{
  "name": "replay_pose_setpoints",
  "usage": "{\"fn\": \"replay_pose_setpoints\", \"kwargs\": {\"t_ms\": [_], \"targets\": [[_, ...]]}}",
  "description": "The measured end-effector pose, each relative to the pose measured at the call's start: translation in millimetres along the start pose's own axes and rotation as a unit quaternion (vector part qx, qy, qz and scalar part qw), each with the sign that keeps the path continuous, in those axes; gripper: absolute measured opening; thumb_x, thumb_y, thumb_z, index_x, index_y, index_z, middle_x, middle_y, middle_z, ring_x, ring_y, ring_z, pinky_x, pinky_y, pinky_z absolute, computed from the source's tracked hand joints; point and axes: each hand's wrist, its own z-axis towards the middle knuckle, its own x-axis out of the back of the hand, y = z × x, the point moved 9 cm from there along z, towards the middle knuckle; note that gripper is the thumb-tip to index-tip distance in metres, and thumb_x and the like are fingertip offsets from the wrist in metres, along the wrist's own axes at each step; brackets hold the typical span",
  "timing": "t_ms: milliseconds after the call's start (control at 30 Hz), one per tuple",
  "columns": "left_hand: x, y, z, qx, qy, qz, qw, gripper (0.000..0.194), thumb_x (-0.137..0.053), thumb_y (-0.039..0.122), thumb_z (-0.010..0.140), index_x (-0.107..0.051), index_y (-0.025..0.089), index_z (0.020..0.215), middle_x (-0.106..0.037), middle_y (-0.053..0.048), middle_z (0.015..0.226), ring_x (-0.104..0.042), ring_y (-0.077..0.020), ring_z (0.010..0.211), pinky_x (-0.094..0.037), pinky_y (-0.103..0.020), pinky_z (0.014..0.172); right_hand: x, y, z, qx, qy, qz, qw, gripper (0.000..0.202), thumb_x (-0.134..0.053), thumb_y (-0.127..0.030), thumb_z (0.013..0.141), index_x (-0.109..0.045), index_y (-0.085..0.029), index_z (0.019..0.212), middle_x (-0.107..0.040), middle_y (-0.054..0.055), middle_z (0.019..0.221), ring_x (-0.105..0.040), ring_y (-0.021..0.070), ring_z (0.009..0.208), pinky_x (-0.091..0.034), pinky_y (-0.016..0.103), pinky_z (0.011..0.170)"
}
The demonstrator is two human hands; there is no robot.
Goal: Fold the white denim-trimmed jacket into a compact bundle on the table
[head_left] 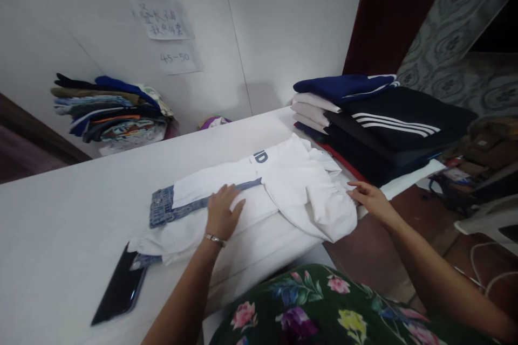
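Observation:
A white jacket with denim trim [291,172] lies partly folded on the white table, with dark letters on its upper part. Its denim cuff or hem points left, and white fabric bunches at the right end. My left hand [223,210] rests on the middle of the jacket, fingers stretched out and thumb apart, with a bracelet on the wrist. At the bunched right edge is my right hand [370,200], its fingers loosely bent and apart, touching or just beside the fabric. Whether they pinch any cloth is hard to make out.
A dark phone [121,285] lies on the table [52,237] at the near left. Folded dark clothes [388,124] are stacked at the right end. Another clothes pile [115,113] stands at the back left by the wall. A white plastic stool [488,223] is at the right.

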Motion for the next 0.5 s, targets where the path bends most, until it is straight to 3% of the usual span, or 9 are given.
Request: {"fn": "replay_pose_setpoints", "kwargs": {"t_ms": [133,267,400,500], "targets": [[-4.0,61,-21,-0.054,0.009,-0.209,0.976,0.029,-0.053,0.037,0.086,-0.066,0.021,0.106,-0.066,-0.009,0.117,-0.058,-0.0237,0.113,-0.043,-0.044,0.099,2,-42,-15,0.045,0.031,0.093,0.994,0.042,-0.075,-0.049,0.063,-0.068,-0.019,0.092,-0.06,-0.001,0.067,-0.055,0.0126,0.059,-0.047,0.026,0.057],[-13.3,119,-34,-0.032,-0.113,-0.381,0.917,0.034,-0.055,0.036,0.087,-0.061,0.02,0.116,-0.069,-0.008,0.106,-0.064,-0.0182,0.092,-0.05,-0.036,0.087,-9,-122,-47,0.225,0.035,0.084,0.97,0.019,-0.071,-0.035,0.076,-0.07,-0.024,0.092,-0.065,0.002,0.079,-0.06,0.0147,0.071,-0.05,0.027,0.064],[-15.0,164,-43,-0.05,-0.213,-0.523,0.824,0.081,-0.071,0.04,0.075,-0.032,0.023,0.144,-0.051,-0.013,0.135,-0.056,-0.0243,0.113,-0.047,-0.039,0.092,-54,-205,-99,0.464,-0.097,0.079,0.877,0.019,-0.064,-0.017,0.082,-0.067,-0.022,0.1,-0.066,0.005,0.083,-0.062,0.0173,0.079,-0.052,0.03,0.067],[-9.6,167,-45,-0.061,-0.197,-0.548,0.81,0.097,-0.077,0.038,0.068,-0.022,0.021,0.147,-0.052,-0.012,0.133,-0.051,-0.0276,0.119,-0.044,-0.042,0.098,-91,-238,-136,0.569,-0.215,0.077,0.79,0.026,-0.058,-0.011,0.084,-0.064,-0.018,0.109,-0.064,0.008,0.087,-0.061,0.0163,0.08,-0.051,0.029,0.067]]}}
